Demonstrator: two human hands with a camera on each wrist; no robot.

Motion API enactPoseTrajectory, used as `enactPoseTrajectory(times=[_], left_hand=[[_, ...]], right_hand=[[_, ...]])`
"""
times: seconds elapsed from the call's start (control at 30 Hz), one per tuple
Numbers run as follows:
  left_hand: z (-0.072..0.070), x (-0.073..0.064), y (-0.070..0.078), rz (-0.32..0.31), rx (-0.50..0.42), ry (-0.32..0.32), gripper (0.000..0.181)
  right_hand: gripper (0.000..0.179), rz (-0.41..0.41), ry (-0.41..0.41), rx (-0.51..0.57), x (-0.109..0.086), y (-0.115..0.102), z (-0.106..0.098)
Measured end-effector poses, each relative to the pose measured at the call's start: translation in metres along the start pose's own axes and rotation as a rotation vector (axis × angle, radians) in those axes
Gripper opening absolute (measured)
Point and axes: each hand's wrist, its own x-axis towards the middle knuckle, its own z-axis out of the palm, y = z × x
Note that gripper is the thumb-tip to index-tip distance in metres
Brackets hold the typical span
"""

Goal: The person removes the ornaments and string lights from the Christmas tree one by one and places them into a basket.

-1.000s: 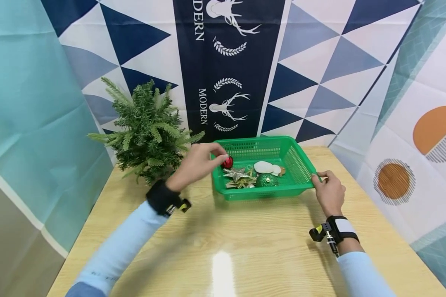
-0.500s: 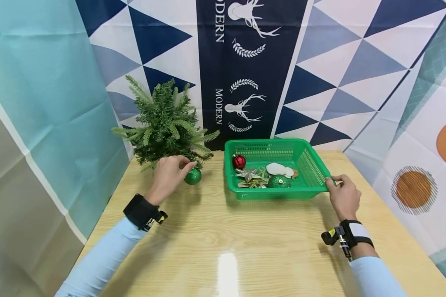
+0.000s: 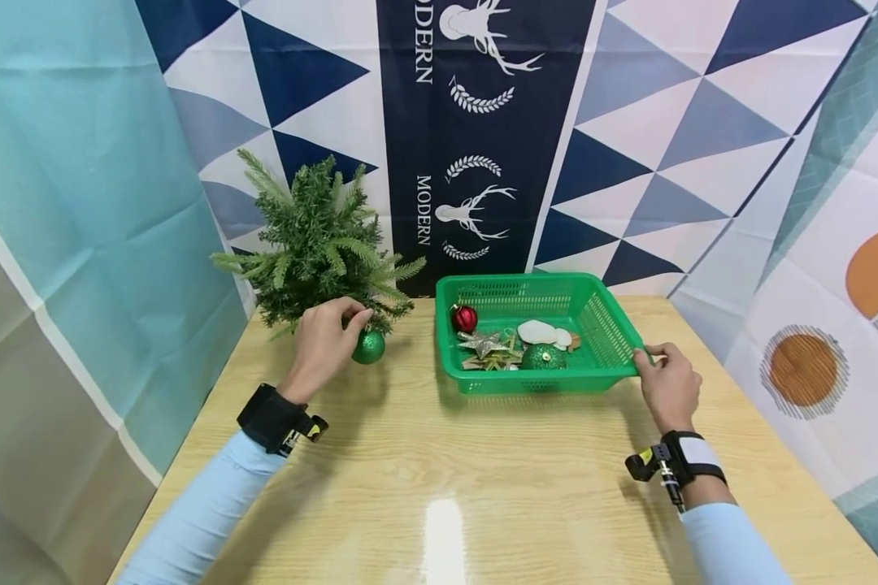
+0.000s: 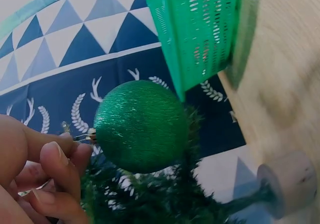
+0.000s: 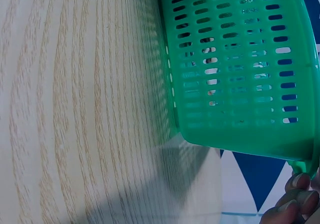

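Observation:
My left hand (image 3: 320, 341) pinches a glittery green Christmas bauble (image 3: 369, 347) by its metal cap and loop, in front of the small artificial Christmas tree (image 3: 315, 244). In the left wrist view the bauble (image 4: 141, 126) hangs off the fingertips, overlapping the tree's branches. With thumb and fingers, my right hand (image 3: 669, 388) grips the right front corner of the green plastic basket (image 3: 540, 382). Inside the basket lie a red bauble (image 3: 464, 318), a silver star (image 3: 483, 344), another green bauble (image 3: 544, 357) and white flat pieces (image 3: 537, 331).
All of this stands on a light wooden table (image 3: 380, 487). Patterned cloth (image 3: 454, 122) hangs behind it, with a teal cloth (image 3: 102, 203) at the left. The tree's pale round base (image 4: 290, 184) shows in the left wrist view.
The left hand has moved from over the basket's left side to the tree with the green bauble. The red bauble stays in the basket. The right hand keeps its grip on the basket's corner.

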Motion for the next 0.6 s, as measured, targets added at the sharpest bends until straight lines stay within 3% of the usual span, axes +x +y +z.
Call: enactPoseTrajectory(times=[0.23, 0.6], left_hand=[[-0.006, 0.002, 0.002, 0.024, -0.001, 0.034, 0.015], [0.002, 0.013, 0.013, 0.083, -0.064, 0.052, 0.015]], right_hand=[[0.045, 0.0, -0.001, 0.01, -0.002, -0.002, -0.003], [0.045, 0.002, -0.002, 0.016, -0.004, -0.001, -0.001]])
